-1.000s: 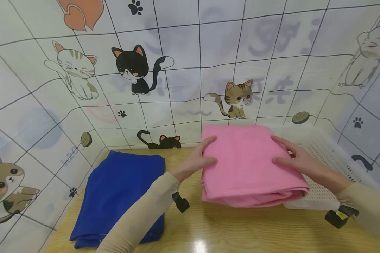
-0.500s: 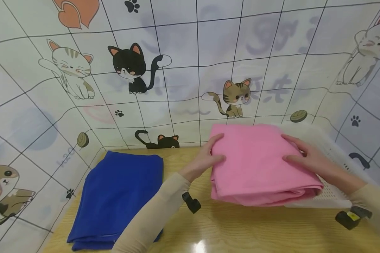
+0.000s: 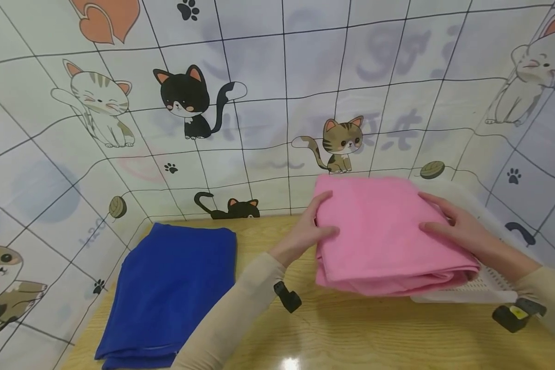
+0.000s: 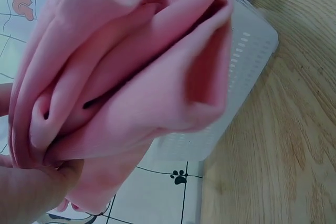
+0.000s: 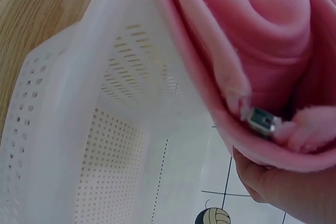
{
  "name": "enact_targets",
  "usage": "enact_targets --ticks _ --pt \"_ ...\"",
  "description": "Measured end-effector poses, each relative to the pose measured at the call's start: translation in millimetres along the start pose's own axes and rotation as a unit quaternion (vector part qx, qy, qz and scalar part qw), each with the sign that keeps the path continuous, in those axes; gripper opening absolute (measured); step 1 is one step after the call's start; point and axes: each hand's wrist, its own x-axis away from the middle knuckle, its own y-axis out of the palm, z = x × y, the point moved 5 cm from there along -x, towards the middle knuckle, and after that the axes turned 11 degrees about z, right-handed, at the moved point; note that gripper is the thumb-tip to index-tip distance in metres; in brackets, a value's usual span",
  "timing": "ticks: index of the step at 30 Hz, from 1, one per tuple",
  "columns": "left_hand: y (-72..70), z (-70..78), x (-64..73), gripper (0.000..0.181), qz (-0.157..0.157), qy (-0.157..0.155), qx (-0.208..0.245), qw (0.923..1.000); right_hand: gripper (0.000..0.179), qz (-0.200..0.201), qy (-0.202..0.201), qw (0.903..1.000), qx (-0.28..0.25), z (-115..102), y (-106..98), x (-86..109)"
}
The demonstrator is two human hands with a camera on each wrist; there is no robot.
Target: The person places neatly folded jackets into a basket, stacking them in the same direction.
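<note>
Both hands hold a thick folded pink garment (image 3: 388, 231) up off the table, one at each side. My left hand (image 3: 305, 231) grips its left edge, thumb on the top face; in the left wrist view the garment's underside (image 4: 131, 77) shows loose folds. On the opposite edge my right hand (image 3: 467, 231) grips it the same way. Fingers beneath the cloth are hidden. In the right wrist view a small metal piece (image 5: 262, 121) shows among the pink folds. A white perforated plastic basket (image 3: 464, 297) stands right of the garment, partly covered by it from above.
A folded blue cloth item (image 3: 171, 293) lies on the left of the wooden table (image 3: 342, 334). A white cat-print covering (image 3: 259, 128) with a grid pattern rises behind the table and on both sides.
The pink garment and both hands have shifted to the right, partly over the basket, and slightly up. Blue cloth and basket stay put; the head view has turned slightly.
</note>
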Motion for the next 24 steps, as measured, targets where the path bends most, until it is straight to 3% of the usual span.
enact_targets --ticks 17,24 --pt "27.3 2.0 -10.9 0.078 -0.015 0.001 0.023 0.9996 0.073 0.02 -0.005 0.9994 0.028 27 -19 -7.6" --pt "37.7 1.0 -13.8 0.078 -0.033 0.009 0.055 0.9979 0.076 0.005 0.025 0.9992 0.029 38 -27 -7.1"
